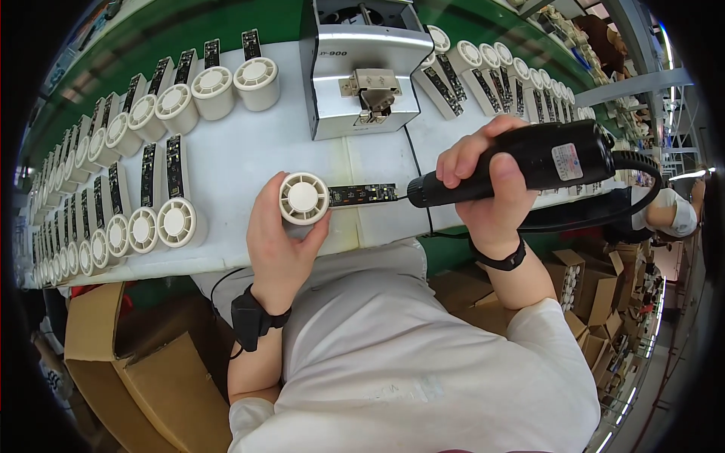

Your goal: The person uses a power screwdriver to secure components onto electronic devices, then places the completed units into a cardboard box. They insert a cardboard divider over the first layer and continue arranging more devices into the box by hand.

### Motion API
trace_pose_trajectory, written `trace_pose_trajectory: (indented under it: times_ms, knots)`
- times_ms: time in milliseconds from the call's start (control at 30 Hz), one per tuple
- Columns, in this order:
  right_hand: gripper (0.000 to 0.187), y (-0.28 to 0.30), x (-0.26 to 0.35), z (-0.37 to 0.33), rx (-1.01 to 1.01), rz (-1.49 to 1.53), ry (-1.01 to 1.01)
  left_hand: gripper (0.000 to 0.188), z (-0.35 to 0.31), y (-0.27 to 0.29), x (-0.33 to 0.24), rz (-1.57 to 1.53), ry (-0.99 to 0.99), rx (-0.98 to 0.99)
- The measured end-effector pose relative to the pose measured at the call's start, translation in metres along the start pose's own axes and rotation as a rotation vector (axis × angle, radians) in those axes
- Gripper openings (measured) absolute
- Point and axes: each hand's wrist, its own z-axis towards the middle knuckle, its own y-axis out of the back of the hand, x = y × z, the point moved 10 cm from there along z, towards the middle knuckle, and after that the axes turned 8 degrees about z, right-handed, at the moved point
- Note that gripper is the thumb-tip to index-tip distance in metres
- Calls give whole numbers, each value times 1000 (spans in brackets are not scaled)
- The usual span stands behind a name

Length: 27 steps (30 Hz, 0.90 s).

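My left hand (283, 238) is wrapped around the round, vented white head of a handheld fan unit (304, 198). The unit's narrow handle points right, with its dark circuit board (362, 195) exposed. In my right hand (489, 181) is a black electric screwdriver (529, 158), its fingers closed around the body. The driver lies nearly level, and its thin bit meets or almost meets the far end of the board; I cannot tell whether they touch. A black cable (642, 170) curves from the driver's rear. Any screw at the bit is too small to see.
A silver screw feeder (362, 83) stands beyond my hands. Rows of similar white fan units (177, 224) with exposed boards fill the left of the white tabletop (302, 249); more units (468, 57) stand at the right. Open cardboard boxes (162, 377) sit below the table edge.
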Motion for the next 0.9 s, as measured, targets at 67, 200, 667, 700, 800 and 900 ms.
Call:
trace_pose_trajectory:
  times_ms: [67,200,667,700,800,900]
  knots:
    - [33,0,-2,0,-9,-1,-3,62,0,-1,0,-2,-1,1]
    - [35,-9,-5,-8,40,-49,-15,63,-2,-2,2,-5,-2,2]
    - [37,-18,-8,5,126,-81,-41,63,-1,-2,4,-11,11,21]
    - [36,-18,-8,12,143,-71,-58,63,-1,-1,4,-10,8,15]
    - [32,-23,5,48,113,-43,27,63,-1,-4,8,-71,51,64]
    - [27,-31,15,80,48,-34,174,63,1,-5,6,-185,111,104]
